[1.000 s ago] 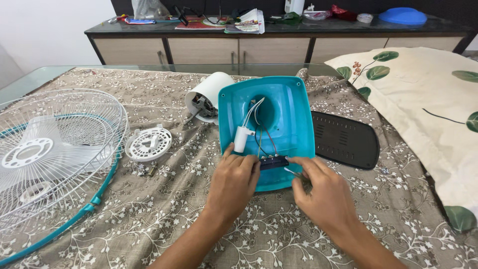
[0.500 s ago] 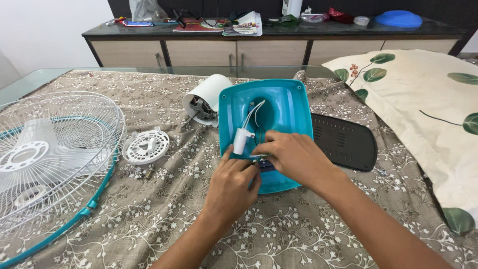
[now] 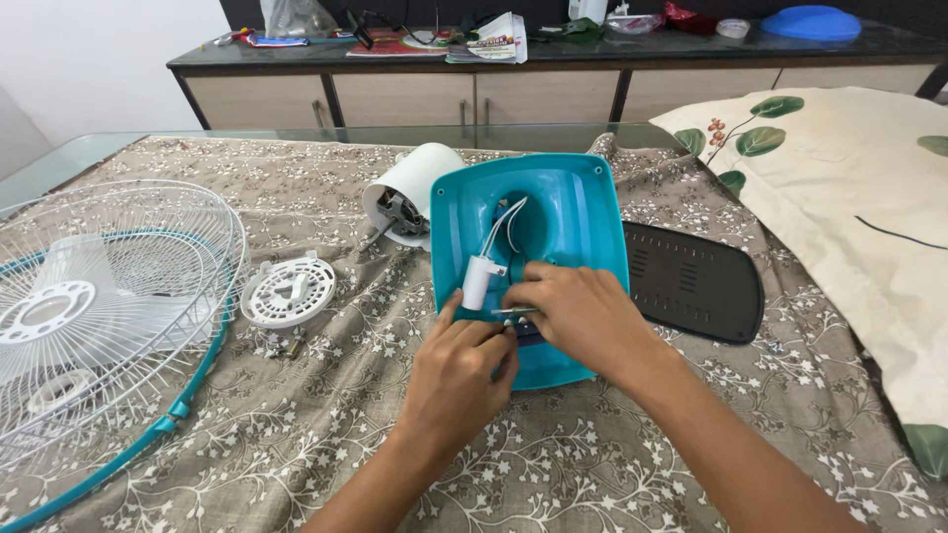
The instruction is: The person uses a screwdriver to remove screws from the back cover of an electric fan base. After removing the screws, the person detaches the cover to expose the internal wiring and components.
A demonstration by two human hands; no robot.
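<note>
The teal plastic base housing (image 3: 568, 212) lies upturned on the cloth-covered bench (image 3: 612, 464), hollow side up, just beside a black bottom plate (image 3: 691, 281). Inside it hang a white cylindrical capacitor (image 3: 477, 281) and thin wires (image 3: 504, 222) that run into the neck hole.

The left hand (image 3: 456, 370) is curled against the near edge of the housing, fingers closed on the small dark switch block, most of which is hidden. The right hand (image 3: 578, 311) is closed around a slim metal tool (image 3: 513, 311), its tip pointing at that block.

Judgement: the housing looks light, rigid and smooth, so it may slide on the cloth unless it is braced at the rim. The wires and their terminals appear delicate; the capacitor body and the shell walls seem the safer holds.

A white motor casing (image 3: 415, 192), a round white cap (image 3: 289, 291) and a wire fan guard (image 3: 99, 306) lie to the left.
</note>
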